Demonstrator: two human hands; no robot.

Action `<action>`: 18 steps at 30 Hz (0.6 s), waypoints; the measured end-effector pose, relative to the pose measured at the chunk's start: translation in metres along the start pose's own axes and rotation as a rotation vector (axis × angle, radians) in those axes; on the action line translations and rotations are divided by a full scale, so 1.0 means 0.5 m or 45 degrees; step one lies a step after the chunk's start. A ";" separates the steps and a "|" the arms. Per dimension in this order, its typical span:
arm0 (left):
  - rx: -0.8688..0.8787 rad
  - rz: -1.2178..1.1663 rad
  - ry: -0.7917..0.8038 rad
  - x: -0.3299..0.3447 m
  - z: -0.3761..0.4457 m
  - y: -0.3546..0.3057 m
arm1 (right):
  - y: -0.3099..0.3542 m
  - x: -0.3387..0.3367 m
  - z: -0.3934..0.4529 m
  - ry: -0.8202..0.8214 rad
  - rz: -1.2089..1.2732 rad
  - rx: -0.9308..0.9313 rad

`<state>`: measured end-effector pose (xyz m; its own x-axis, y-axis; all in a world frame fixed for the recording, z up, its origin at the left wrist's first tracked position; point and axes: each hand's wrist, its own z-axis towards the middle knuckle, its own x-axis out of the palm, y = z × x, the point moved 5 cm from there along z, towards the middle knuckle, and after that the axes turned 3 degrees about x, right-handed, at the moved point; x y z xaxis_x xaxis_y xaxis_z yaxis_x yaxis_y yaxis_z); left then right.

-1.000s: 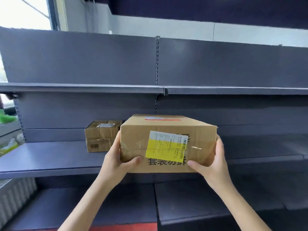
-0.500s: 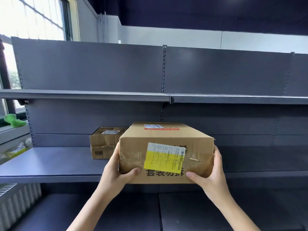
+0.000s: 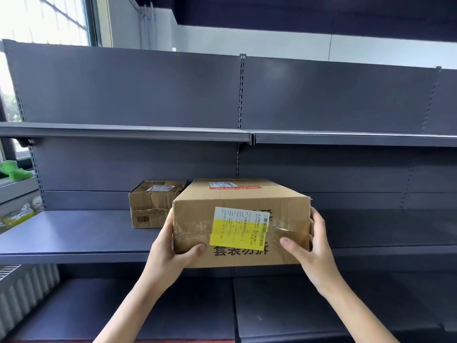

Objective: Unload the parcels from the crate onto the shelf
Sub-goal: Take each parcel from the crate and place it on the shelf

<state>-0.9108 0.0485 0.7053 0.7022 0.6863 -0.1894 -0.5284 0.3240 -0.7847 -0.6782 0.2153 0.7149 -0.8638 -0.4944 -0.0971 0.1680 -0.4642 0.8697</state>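
Note:
A brown cardboard parcel [image 3: 237, 201] with a white and yellow label on its near face is held between both hands at the front edge of the middle grey shelf [image 3: 74, 233]. My left hand [image 3: 170, 253] grips its left side, thumb on the near face. My right hand [image 3: 311, 248] grips its right side the same way. A smaller, crumpled brown parcel [image 3: 150, 206] stands on the same shelf, just behind and to the left. The crate is out of view.
An upper shelf [image 3: 123, 131] runs across above the parcels. A lower shelf [image 3: 185, 305] lies below my forearms. A window and a sill with a green object [image 3: 13, 169] are at the far left, with a white radiator [image 3: 22, 293] beneath.
The parcel has moved forward over the middle shelf's front edge, closer to the small parcel. Both hands keep the same grip.

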 end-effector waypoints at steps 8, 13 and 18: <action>-0.007 -0.005 -0.014 -0.004 -0.005 0.004 | -0.007 -0.014 0.007 0.012 -0.027 0.024; 0.021 0.028 0.013 0.002 -0.009 -0.003 | 0.014 -0.032 0.038 -0.018 -0.126 0.052; 0.083 0.065 0.025 0.008 -0.010 -0.029 | 0.052 -0.034 0.071 0.135 -0.354 0.092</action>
<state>-0.8981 0.0431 0.7131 0.6824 0.6905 -0.2399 -0.5932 0.3315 -0.7336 -0.6759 0.2381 0.7563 -0.8169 -0.4312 -0.3830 -0.1057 -0.5409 0.8344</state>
